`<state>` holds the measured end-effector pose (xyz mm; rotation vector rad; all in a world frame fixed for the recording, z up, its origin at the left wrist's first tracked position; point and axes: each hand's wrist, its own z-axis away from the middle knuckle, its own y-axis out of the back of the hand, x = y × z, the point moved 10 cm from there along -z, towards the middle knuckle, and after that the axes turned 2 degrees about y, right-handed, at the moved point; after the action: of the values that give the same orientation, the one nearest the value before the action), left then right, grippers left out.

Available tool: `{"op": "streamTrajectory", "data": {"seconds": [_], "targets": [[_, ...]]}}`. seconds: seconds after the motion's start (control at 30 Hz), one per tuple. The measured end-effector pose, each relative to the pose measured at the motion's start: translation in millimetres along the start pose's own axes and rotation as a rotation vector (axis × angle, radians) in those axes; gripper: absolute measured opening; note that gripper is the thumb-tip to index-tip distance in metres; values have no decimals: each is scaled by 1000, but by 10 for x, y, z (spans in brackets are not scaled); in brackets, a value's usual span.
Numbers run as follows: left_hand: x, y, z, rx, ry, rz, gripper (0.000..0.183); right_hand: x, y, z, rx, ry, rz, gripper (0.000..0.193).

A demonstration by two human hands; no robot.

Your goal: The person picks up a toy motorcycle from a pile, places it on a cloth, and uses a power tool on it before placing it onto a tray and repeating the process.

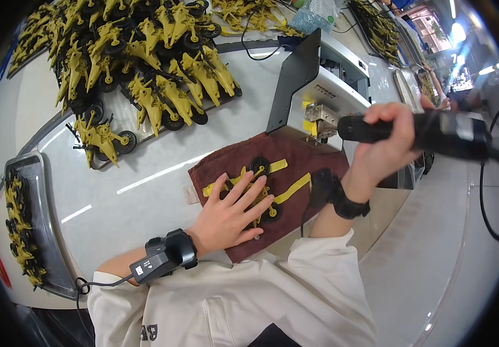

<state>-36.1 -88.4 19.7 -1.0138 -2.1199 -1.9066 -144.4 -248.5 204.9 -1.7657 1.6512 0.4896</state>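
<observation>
My left hand (pixel 229 214) lies with its fingers spread over a yellow toy motorcycle with black wheels (pixel 260 166). Much of the toy is hidden beneath the palm and fingers. It rests on a dark red cloth (pixel 215 166) marked with strips of yellow tape (pixel 293 188). In my right hand (pixel 389 136) is a black electric screwdriver (pixel 449 134), the fingers wrapped round its body. The tool's front end is beside the metal outlet (pixel 322 120) of a grey and white box-shaped machine, likely a screw feeder (pixel 304 98). I cannot make out the bit.
Many more yellow toy motorcycles (pixel 160 98) are heaped at the back left. A metal tray (pixel 52 243) with several of them stands at the far left. A bag of pale blue beads (pixel 310 20) lies behind the machine. The screwdriver's cable (pixel 497 156) trails off right.
</observation>
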Motion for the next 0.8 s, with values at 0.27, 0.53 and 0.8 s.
{"op": "streamTrajectory", "data": {"seconds": [0.27, 0.53, 0.8], "targets": [[-30, 5, 18, 20, 31, -21, 62, 90, -56, 447, -136, -290, -89, 47], [-28, -12, -5, 5, 36, -19, 64, -182, -84, 1061, -329, -311, -246, 65], [-8, 10, -15, 32, 0, -21, 56, -14, -191, 1148, -360, -335, -248, 60]]}}
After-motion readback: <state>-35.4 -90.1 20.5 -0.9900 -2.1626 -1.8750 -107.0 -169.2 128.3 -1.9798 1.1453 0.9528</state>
